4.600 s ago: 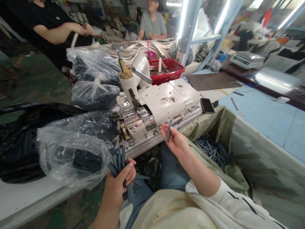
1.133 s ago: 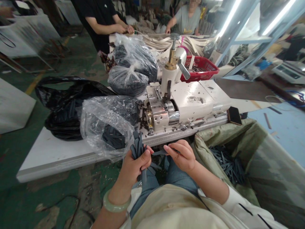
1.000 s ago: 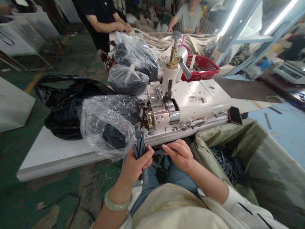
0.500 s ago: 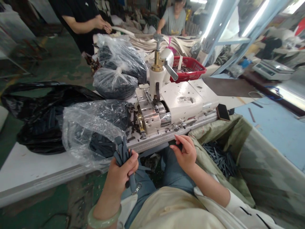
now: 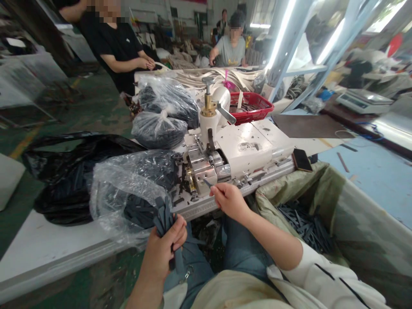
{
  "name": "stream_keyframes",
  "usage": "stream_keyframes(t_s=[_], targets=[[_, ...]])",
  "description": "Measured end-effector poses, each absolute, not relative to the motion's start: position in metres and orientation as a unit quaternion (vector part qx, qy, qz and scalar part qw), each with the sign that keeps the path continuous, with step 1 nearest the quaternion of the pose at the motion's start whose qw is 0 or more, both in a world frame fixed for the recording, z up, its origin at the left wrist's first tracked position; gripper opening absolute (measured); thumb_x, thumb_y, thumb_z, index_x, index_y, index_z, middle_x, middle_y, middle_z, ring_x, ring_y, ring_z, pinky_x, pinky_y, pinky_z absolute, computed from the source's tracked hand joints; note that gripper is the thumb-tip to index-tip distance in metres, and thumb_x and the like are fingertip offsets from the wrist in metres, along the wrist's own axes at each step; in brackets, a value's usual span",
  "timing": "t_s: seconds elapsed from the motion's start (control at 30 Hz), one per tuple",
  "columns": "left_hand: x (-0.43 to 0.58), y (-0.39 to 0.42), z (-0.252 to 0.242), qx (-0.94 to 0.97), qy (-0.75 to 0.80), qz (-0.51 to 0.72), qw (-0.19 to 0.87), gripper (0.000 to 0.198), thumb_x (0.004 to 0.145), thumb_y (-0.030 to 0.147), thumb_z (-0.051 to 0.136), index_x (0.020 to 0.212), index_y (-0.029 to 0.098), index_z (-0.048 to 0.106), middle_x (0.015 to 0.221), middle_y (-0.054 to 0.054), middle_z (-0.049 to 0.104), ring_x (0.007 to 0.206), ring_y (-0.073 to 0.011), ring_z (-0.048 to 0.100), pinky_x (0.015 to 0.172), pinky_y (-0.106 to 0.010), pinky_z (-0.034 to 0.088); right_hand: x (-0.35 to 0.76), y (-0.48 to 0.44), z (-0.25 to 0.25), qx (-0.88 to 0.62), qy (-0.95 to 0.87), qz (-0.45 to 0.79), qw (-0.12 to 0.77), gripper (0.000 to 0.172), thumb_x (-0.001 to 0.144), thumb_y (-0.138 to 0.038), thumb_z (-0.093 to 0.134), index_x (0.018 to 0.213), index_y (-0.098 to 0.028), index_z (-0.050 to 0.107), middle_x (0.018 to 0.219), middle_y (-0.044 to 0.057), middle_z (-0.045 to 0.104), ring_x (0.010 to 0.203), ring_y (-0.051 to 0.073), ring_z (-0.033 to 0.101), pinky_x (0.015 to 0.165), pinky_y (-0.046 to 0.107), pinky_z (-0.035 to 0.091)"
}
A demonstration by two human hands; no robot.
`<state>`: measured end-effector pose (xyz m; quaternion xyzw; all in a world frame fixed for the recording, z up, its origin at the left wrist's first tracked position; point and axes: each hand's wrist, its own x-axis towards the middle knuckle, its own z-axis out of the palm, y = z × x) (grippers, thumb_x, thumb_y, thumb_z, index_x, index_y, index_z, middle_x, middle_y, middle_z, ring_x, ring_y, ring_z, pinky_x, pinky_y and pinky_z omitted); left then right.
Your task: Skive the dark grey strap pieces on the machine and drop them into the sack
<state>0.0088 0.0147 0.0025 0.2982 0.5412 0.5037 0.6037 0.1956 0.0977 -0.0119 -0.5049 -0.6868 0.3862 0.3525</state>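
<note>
Grey strip (image 5: 207,183) half-hidden in right hand (image 5: 228,202), strip bundle (image 5: 165,223) in left hand (image 5: 164,242)

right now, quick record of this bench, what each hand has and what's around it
left hand: gripping a bunch of dark grey strips
right hand: fingers pinching one thin strip
nearest machine: white industrial machine, just beyond the right hand
beside left hand: clear plastic bag of dark strips
right side: lined sack holding loose strips
on bench: phone
</note>
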Motion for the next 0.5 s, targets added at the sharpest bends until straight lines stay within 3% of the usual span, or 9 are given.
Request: stream_keyframes(t_s=[0.07,0.13,0.27,0.5], targets=[[0.006,0.015,0.001,0.29,0.539,0.506,0.608,0.032,0.078,0.044,0.069,0.071,0.016,0.056,0.047,0.009,0.03,0.038,-0.0035,0.024,0.033,-0.013,0.011,0.195,0.12,-0.009,-0.495,-0.556,0.539,0.393,0.037,0.093,-0.044,0.043,0.069,-0.018,0.056,0.04,-0.007,0.042,0.033,0.008,0.034,0.037,0.021,0.025],[0.005,0.015,0.0,0.288,0.541,0.503,0.61,0.033,0.078,0.044,0.069,0.07,0.016,0.055,0.048,0.009,0.029,0.038,-0.0031,0.023,0.033,-0.013,0.011,0.194,0.137,-0.006,-0.471,-0.463,0.618,0.426,0.038,0.086,-0.05,0.052,0.066,-0.018,0.054,0.036,-0.009,0.039,0.03,0.006,0.027,0.034,0.02,0.018],[0.006,0.015,-0.001,0.281,0.543,0.505,0.609,0.033,0.078,0.044,0.07,0.07,0.016,0.054,0.048,0.009,0.03,0.039,-0.0034,0.024,0.033,-0.013,0.01,0.188,0.151,-0.003,-0.462,-0.375,0.665,0.452,0.038,0.074,-0.05,0.064,0.062,-0.016,0.054,0.035,-0.009,0.039,0.029,0.004,0.026,0.032,0.019,0.013],[0.002,0.017,-0.003,0.264,0.541,0.508,0.616,0.032,0.076,0.044,0.072,0.073,0.017,0.055,0.048,0.01,0.03,0.038,-0.0031,0.023,0.032,-0.012,0.013,0.179,0.153,0.001,-0.48,-0.292,0.674,0.479,0.033,0.075,-0.042,0.066,0.059,-0.015,0.052,0.035,-0.008,0.04,0.028,0.002,0.025,0.03,0.017,0.013]])
